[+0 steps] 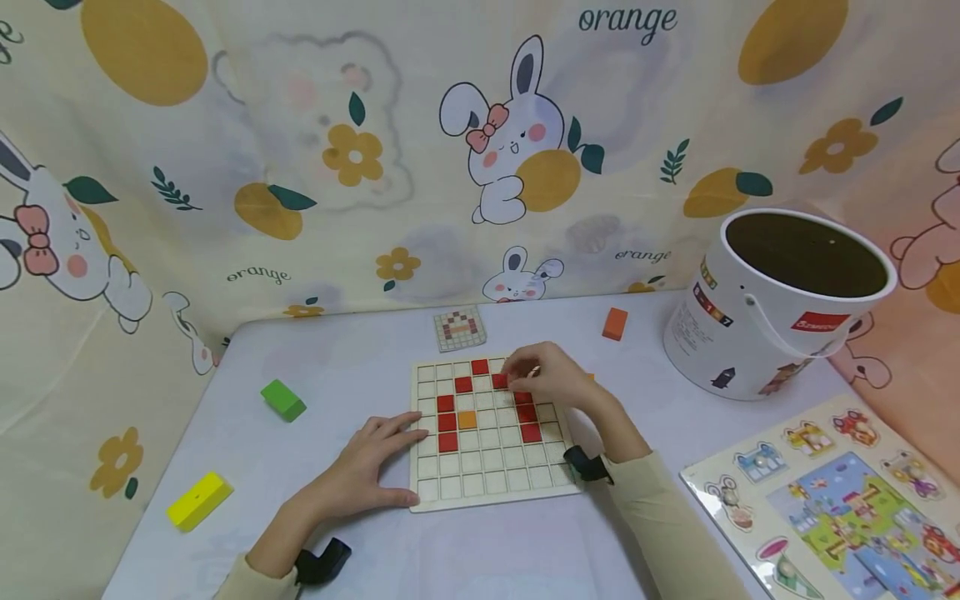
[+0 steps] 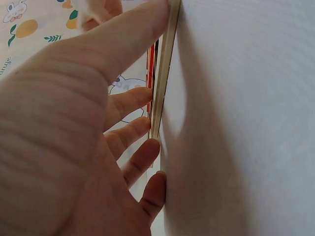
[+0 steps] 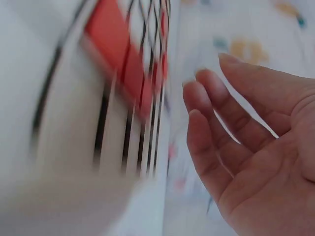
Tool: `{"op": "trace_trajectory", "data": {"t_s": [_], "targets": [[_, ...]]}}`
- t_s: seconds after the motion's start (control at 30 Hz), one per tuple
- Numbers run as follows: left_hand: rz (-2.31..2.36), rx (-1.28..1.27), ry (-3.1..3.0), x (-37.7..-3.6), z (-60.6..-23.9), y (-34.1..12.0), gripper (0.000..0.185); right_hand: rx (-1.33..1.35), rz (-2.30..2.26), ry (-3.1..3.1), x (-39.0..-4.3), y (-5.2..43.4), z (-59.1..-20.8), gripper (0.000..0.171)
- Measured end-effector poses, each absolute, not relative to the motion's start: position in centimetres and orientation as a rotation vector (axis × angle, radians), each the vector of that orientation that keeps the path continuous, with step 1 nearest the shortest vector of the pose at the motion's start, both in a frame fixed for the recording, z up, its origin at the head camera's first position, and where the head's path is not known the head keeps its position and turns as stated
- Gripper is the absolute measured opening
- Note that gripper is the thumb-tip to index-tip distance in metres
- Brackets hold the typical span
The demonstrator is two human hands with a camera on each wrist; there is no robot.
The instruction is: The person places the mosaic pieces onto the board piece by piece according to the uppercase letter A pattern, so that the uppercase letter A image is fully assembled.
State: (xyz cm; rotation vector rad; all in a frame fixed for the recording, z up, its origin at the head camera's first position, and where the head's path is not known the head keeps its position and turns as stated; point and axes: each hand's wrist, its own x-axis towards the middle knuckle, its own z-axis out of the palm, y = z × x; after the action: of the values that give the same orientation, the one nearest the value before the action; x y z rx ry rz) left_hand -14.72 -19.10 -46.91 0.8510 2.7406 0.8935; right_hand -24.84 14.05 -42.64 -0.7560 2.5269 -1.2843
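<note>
A pale square grid board (image 1: 480, 483) lies on the table with several red tiles (image 1: 447, 422) and one orange tile (image 1: 467, 419) in its squares. My left hand (image 1: 367, 467) rests at the board's left edge, fingers spread, thumb near the lower corner. In the left wrist view its fingertips (image 2: 142, 94) line up along the board's side. Over the upper right of the board is my right hand (image 1: 551, 375), fingertips right by a red tile in the upper rows. The right wrist view shows its fingers (image 3: 236, 123) loosely bent, with nothing visible between them.
Behind the board lies a small pattern card (image 1: 460, 328). An orange block (image 1: 615, 323) sits back right, near a white bucket (image 1: 697, 342). Green (image 1: 283, 400) and yellow (image 1: 199, 501) blocks are at left. A picture puzzle board (image 1: 720, 454) lies at front right.
</note>
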Motion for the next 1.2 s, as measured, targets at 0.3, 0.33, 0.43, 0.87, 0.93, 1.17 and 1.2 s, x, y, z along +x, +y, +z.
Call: {"op": "trace_trajectory", "data": {"t_s": [0.3, 0.33, 0.43, 0.87, 0.93, 1.17, 1.2], "targets": [[0.876, 0.849, 2.737, -14.7, -46.9, -19.0, 0.084, -0.432, -1.284, 2.647, -25.6, 22.0, -44.3, 0.040], [0.875, 0.849, 2.739, -14.7, -46.9, -19.0, 0.084, -0.439, -1.281, 2.646, -25.6, 22.4, -44.4, 0.041], [0.877, 0.853, 2.741, -14.8, -46.9, -19.1, 0.084, -0.469, -1.275, 2.649, -25.6, 23.1, -44.8, 0.040], [0.875, 0.852, 2.744, -14.8, -47.0, -19.1, 0.084, -0.506, -1.193, 2.645, -25.8, 23.7, -45.2, 0.029], [0.874, 0.854, 2.744, -14.8, -47.1, -19.1, 0.084, -0.512, -1.191, 2.642, -25.8, 23.6, -45.2, 0.028], [0.881, 0.865, 2.743, -14.9, -47.1, -19.1, 0.084, -0.512, -1.186, 2.649, -25.6, 23.3, -44.9, 0.029], [0.880, 0.864, 2.743, -14.9, -47.1, -19.1, 0.084, -0.507, -1.185, 2.649, -25.6, 23.2, -44.9, 0.029]]}}
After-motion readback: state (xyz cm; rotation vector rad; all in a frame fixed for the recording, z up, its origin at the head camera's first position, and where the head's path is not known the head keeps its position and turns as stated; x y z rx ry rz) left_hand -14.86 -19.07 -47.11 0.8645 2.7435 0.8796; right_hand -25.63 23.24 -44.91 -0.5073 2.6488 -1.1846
